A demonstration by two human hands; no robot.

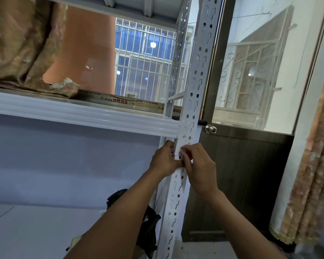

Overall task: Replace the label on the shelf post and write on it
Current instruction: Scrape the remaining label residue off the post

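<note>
while left hand (164, 159) grips upright shelf post (196, 75), right hand (199, 165) pinches label (180, 151); label axis unclear.

White metal shelf (79, 114), joined at its right end to a perforated post (197, 71). On it lie a bundle of brown patterned cloth (22, 45), left, and a long flat printed box (120, 100) running toward the post.

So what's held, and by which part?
Left hand and right hand seemingly pinch a small pale label by its edge on the white perforated metal shelf post.
</note>
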